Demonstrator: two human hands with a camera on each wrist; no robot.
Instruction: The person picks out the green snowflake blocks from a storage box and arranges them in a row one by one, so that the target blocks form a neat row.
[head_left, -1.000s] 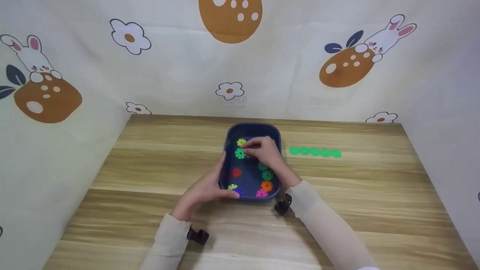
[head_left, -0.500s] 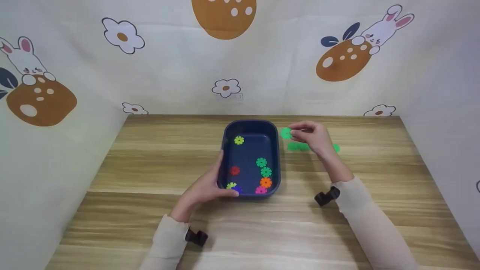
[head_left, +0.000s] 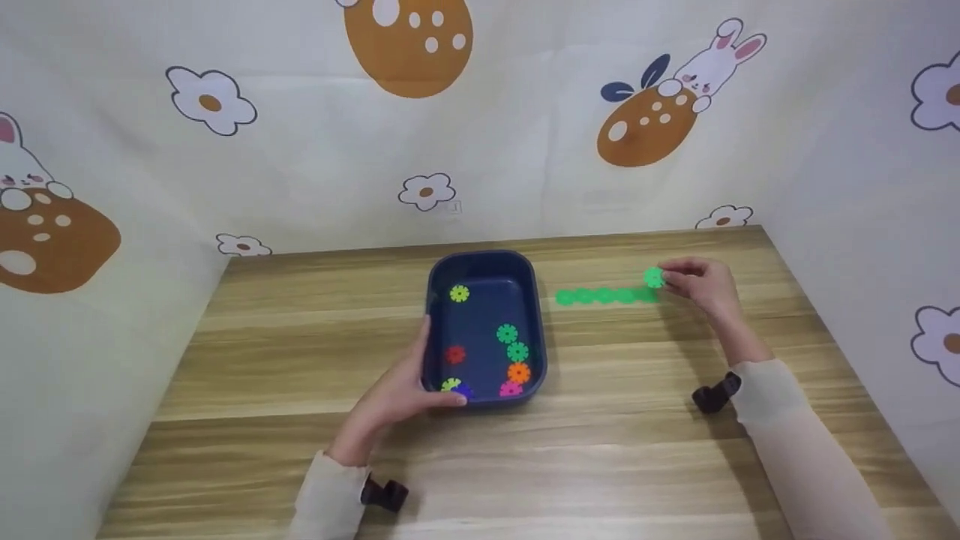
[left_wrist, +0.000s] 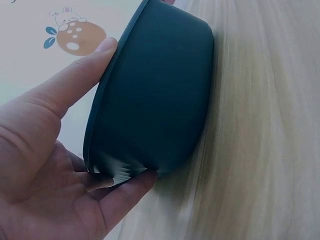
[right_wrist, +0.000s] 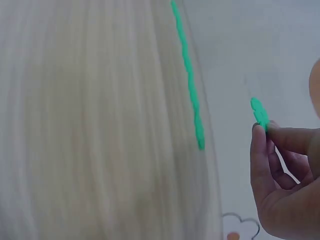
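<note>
A dark blue plastic box (head_left: 529, 259) stands on the wooden table, several toothed plastic discs lying in it. My left hand (head_left: 394, 390) grips its near left corner; in the left wrist view the thumb (left_wrist: 97, 57) lies at the rim and the fingers reach round the wall. Between thumb and fingertips, my right hand (head_left: 705, 285) pinches a green toothed disc (head_left: 654, 277), held above the table. Just below it runs a row of green discs (head_left: 604, 296), its right end partly hidden by the held disc and hand. The right wrist view shows the held disc (right_wrist: 259, 112) edge-on.
Inside the box are a yellow disc (head_left: 459, 293), a red disc (head_left: 455, 354), two green discs (head_left: 512, 343), an orange disc (head_left: 518, 373), a pink disc (head_left: 511, 389), and a blue disc (head_left: 462, 391) near the left thumb. A patterned cloth (head_left: 517, 150) hangs behind the table.
My right hand has carried a green disc out of the box and rightward to the right end of the green row. The left hand keeps its grip on the box. The head view has shifted.
</note>
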